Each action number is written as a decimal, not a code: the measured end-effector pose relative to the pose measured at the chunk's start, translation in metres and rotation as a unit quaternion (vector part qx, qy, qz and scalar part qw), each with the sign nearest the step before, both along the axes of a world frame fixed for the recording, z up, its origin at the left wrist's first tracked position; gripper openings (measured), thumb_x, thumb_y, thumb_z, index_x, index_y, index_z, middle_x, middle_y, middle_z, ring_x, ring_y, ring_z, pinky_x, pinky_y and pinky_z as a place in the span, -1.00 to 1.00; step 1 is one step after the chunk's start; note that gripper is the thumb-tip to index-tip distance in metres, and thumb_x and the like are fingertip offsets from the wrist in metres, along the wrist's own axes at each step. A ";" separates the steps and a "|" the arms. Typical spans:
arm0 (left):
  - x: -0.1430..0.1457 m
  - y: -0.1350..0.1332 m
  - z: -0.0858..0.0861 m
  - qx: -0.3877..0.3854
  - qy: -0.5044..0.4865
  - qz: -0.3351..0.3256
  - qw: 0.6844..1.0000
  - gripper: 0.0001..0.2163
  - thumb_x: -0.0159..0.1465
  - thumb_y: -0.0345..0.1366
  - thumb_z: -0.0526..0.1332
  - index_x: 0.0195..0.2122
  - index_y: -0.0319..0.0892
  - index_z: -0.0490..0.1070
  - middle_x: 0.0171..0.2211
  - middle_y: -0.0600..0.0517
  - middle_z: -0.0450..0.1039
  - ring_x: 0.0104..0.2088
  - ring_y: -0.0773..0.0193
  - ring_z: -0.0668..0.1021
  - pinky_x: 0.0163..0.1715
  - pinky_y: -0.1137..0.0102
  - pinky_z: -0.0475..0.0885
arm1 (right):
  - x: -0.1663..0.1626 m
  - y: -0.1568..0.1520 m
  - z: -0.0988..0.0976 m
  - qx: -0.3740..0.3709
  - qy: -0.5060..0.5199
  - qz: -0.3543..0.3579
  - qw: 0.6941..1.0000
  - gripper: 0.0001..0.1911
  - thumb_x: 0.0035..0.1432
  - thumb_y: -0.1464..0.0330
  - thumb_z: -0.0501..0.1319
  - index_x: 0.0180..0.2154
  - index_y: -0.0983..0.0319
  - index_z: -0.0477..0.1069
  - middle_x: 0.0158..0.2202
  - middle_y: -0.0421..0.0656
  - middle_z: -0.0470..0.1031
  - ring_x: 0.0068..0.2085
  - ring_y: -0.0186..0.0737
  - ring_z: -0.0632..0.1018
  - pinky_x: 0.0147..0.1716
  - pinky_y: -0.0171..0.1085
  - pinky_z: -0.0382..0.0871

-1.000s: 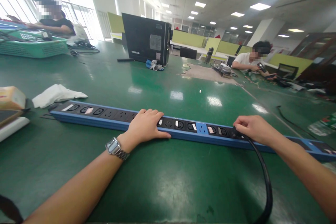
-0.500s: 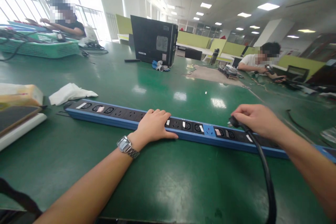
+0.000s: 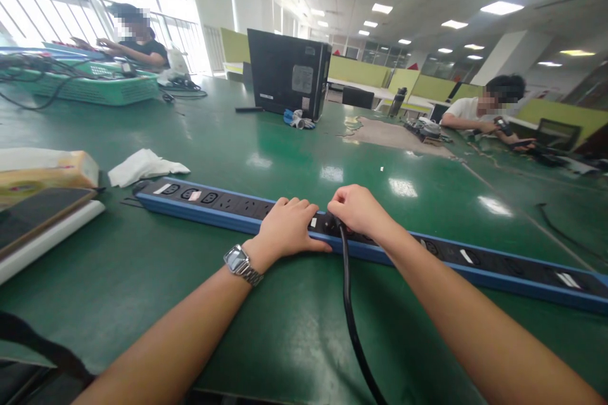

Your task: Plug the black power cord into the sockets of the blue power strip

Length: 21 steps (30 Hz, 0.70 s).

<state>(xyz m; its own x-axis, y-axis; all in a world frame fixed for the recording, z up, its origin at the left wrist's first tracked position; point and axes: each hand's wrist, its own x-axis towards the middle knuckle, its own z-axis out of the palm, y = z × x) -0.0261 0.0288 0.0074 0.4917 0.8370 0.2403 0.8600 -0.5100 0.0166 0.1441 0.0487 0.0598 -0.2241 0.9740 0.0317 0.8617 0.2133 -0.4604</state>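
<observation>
A blue power strip [image 3: 368, 252] lies across the tabletop [image 3: 285, 329], well in from its near edge. The left hand [image 3: 292, 226] spans it, fingers at the far side, thumb on the near, its grip holding the strip. Just beside, the right hand [image 3: 357, 209] has a narrow grip, pinching a black plug [image 3: 330, 223] at the sockets [image 3: 209, 198]; I cannot tell if it is seated. Beyond, green surface stretches to a computer case [image 3: 280, 69]
</observation>
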 end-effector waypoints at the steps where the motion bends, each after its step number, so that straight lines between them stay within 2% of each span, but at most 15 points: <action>1: 0.000 0.000 0.000 0.001 0.000 0.000 1.000 -0.37 0.04 0.34 0.23 -0.19 -0.16 0.44 -0.19 -0.11 0.54 -0.14 -0.05 0.55 -0.13 0.14 0.34 | -0.002 0.000 0.002 -0.003 -0.021 0.007 1.000 -0.79 0.02 0.35 0.14 -0.44 0.25 0.54 -0.62 -0.15 0.48 -0.54 -0.29 0.47 -0.50 -0.36 0.22; 5: 0.000 0.000 0.001 0.001 -0.002 -0.005 1.000 -0.38 0.04 0.33 0.24 -0.18 -0.16 0.44 -0.19 -0.10 0.53 -0.14 -0.05 0.54 -0.16 0.14 0.33 | -0.012 -0.004 0.003 -0.025 -0.074 0.011 0.997 -0.76 0.04 0.35 0.13 -0.44 0.25 0.57 -0.51 -0.05 0.57 -0.47 -0.21 0.53 -0.48 -0.32 0.23; 10: -0.001 0.001 -0.002 0.005 -0.006 -0.005 1.000 -0.37 0.03 0.34 0.24 -0.18 -0.15 0.45 -0.22 -0.09 0.54 -0.15 -0.04 0.55 -0.15 0.16 0.33 | -0.011 -0.009 0.012 0.054 -0.081 0.005 0.995 -0.77 0.03 0.35 0.13 -0.43 0.24 0.57 -0.40 -0.06 0.61 -0.38 -0.21 0.53 -0.43 -0.31 0.21; 13: -0.002 0.002 -0.004 0.011 -0.007 -0.006 1.000 -0.35 0.03 0.34 0.24 -0.14 -0.16 0.44 -0.20 -0.08 0.54 -0.15 -0.04 0.55 -0.13 0.15 0.33 | 0.016 -0.014 0.026 0.097 -0.039 0.007 0.995 -0.77 0.05 0.34 0.12 -0.44 0.25 0.55 -0.43 -0.11 0.59 -0.40 -0.26 0.50 -0.43 -0.33 0.21; 15: -0.002 0.002 -0.004 0.011 -0.007 -0.009 1.000 -0.32 0.03 0.35 0.22 -0.10 -0.16 0.44 -0.18 -0.09 0.54 -0.14 -0.04 0.55 -0.11 0.15 0.32 | 0.043 -0.018 0.031 0.093 -0.035 0.002 0.995 -0.78 0.03 0.34 0.13 -0.46 0.25 0.54 -0.48 -0.15 0.56 -0.44 -0.28 0.48 -0.45 -0.34 0.20; 18: -0.002 0.002 -0.003 0.002 -0.004 -0.009 1.000 -0.31 0.04 0.36 0.21 -0.09 -0.17 0.44 -0.18 -0.10 0.54 -0.13 -0.05 0.55 -0.11 0.15 0.32 | 0.086 -0.025 0.025 0.037 -0.046 -0.002 0.998 -0.79 0.01 0.36 0.12 -0.49 0.26 0.52 -0.53 -0.18 0.53 -0.49 -0.30 0.46 -0.49 -0.34 0.19; 21: -0.002 0.002 -0.002 -0.003 -0.003 -0.008 1.000 -0.31 0.04 0.36 0.21 -0.09 -0.18 0.45 -0.17 -0.10 0.54 -0.13 -0.06 0.55 -0.10 0.14 0.32 | 0.111 -0.030 0.012 -0.007 -0.045 -0.009 0.999 -0.78 0.02 0.35 0.11 -0.49 0.26 0.51 -0.55 -0.18 0.53 -0.50 -0.30 0.47 -0.50 -0.35 0.20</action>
<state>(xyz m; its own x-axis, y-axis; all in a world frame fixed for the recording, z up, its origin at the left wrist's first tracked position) -0.0282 0.0308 0.0055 0.5035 0.8302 0.2392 0.8516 -0.5236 0.0246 0.2546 0.0192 0.0721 -0.2088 0.9780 -0.0010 0.9033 0.1925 -0.3834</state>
